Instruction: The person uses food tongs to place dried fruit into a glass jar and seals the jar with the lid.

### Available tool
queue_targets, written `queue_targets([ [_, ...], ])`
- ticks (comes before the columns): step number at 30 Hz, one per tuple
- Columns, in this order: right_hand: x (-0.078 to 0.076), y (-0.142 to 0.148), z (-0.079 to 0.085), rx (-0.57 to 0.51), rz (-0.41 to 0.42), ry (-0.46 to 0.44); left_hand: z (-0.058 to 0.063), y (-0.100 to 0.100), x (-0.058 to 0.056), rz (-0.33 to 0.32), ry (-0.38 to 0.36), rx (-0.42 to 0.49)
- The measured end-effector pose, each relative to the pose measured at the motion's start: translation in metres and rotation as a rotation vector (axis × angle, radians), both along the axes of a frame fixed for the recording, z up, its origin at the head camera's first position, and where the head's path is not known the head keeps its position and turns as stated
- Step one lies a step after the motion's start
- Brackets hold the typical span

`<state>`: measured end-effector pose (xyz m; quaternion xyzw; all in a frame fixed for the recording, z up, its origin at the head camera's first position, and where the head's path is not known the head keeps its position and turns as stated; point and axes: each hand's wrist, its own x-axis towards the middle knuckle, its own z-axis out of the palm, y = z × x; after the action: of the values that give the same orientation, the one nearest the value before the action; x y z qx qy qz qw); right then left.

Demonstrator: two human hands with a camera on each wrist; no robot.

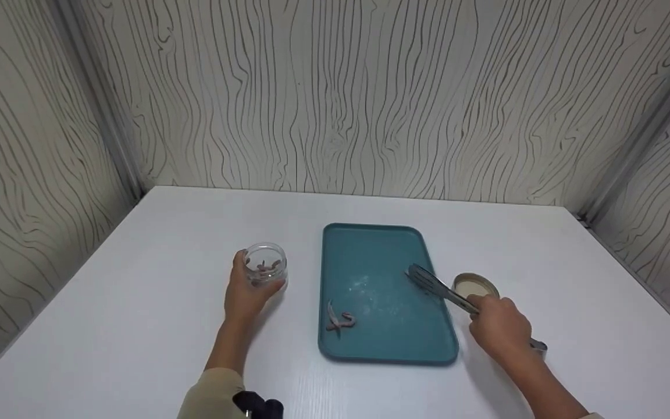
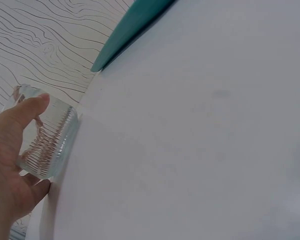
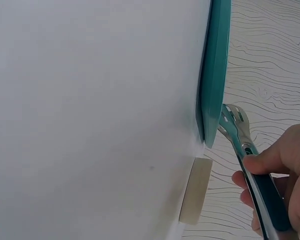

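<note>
My left hand [image 1: 248, 297] grips a clear glass jar [image 1: 266, 262], thumb on one side and fingers round the other. Inside the jar lie several small pinkish-brown worm-like pieces, also seen through its ribbed glass [image 2: 52, 135] in the left wrist view. A pair of metal tongs [image 1: 451, 295] is held in my right hand [image 1: 501, 326], its slotted tips over the right edge of a teal tray [image 1: 381, 250]. On the tray's near left corner lie a few more worm-like pieces [image 1: 338, 320]. Nothing shows between the tong tips.
A round beige lid [image 1: 474, 285] lies on the white table [image 1: 154, 302], right of the tray and partly behind the right hand. Patterned wall panels [image 1: 335, 99] stand behind the table and on both sides. Small wet-looking marks show on the tray's middle.
</note>
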<state>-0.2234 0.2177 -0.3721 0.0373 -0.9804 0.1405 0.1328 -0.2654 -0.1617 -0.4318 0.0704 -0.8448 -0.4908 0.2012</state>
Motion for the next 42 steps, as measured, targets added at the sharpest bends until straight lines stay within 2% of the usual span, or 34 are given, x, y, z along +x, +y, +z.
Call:
queue_targets([
  [8,0.001,0.004,0.001,0.006,0.020,-0.015,0.001,-0.001,0.000,-0.011,0.006,0.021],
  [11,0.002,0.004,0.004,0.003,0.019,-0.007,0.002,0.000,0.001,-0.008,-0.019,0.018],
  [24,-0.003,0.004,0.028,-0.050,0.045,0.049,0.003,0.001,-0.001,0.022,-0.078,-0.018],
  [32,-0.008,-0.001,0.046,-0.074,0.052,0.078,-0.001,0.002,-0.004,0.029,-0.067,-0.021],
  [42,-0.012,-0.025,0.068,-0.115,0.070,0.144,0.000,0.001,-0.002,0.013,-0.033,-0.016],
])
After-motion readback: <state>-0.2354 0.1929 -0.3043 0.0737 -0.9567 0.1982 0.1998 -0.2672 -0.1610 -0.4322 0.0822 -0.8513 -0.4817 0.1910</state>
